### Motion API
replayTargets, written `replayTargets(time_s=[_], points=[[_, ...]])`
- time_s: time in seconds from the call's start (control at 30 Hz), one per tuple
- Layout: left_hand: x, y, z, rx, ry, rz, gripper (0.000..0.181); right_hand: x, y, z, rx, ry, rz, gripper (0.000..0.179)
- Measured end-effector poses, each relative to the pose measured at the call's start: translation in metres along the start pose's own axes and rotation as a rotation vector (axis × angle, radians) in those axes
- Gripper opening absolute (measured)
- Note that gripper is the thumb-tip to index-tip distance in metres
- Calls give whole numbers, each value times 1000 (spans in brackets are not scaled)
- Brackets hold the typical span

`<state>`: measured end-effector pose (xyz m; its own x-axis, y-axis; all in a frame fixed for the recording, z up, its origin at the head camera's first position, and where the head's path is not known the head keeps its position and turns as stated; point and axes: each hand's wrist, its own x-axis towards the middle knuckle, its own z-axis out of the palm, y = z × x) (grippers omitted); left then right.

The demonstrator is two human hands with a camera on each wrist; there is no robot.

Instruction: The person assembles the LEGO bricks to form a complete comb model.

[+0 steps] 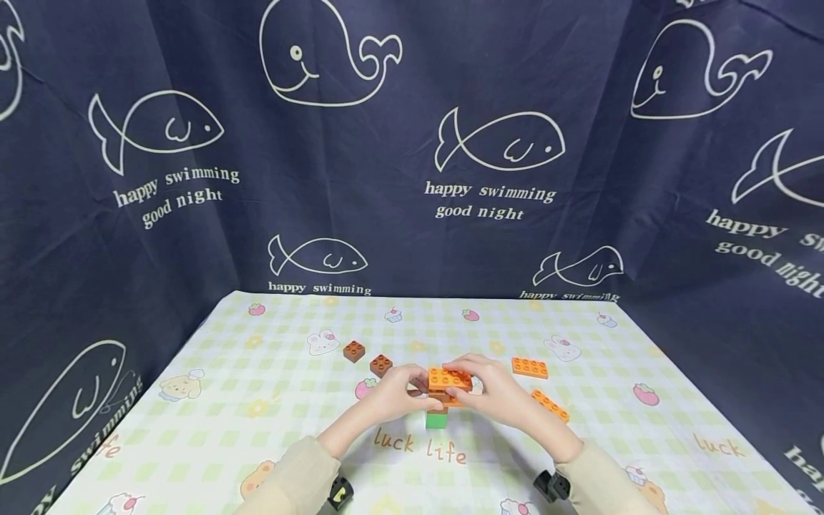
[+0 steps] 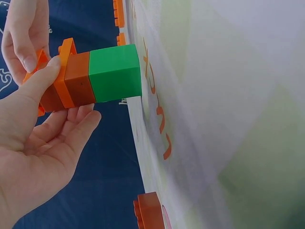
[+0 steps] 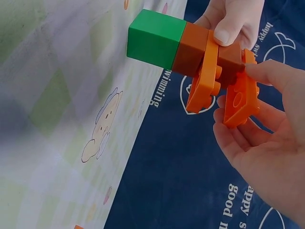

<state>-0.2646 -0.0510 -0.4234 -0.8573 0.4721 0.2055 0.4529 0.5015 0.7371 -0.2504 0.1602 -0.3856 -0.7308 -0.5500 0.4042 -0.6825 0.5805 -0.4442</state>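
Beige sleeves (image 1: pixel 290 476): seen nearest, one on each side, with a black wrist device (image 1: pixel 340 493) beside each.
Green block (image 1: pixel 436 420): set lowest in the upright stack (image 2: pixel 78 78), near the middle of the worktop (image 1: pixel 309 408).
Stack order: green, brown, orange and brown, topped by an orange brick (image 1: pixel 440 377); both orange layers are extended to the right.
Left hand (image 1: pixel 393 393): partly closed, the stack's side pinched between thumb and fingers.
Right hand (image 1: pixel 494 386): partly closed, the top orange brick gripped by thumb and fingers.
Loose orange bricks (image 1: pixel 530 368): two, laid right of the right hand.
Brown blocks (image 1: pixel 381 366): two, placed beyond the left hand.
Navy curtain (image 1: pixel 399 150): hung behind, printed with whales and fish.
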Motion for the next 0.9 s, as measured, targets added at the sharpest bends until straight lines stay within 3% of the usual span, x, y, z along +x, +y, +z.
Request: replayTargets(time_s=[0.53,0.9], points=[[0,0,0,8,2,21,26,2,2,-3,-7,-52,-3,34],[0,-2,1,12,-2,33,25,2,1,-5,51,-68,6,34]])
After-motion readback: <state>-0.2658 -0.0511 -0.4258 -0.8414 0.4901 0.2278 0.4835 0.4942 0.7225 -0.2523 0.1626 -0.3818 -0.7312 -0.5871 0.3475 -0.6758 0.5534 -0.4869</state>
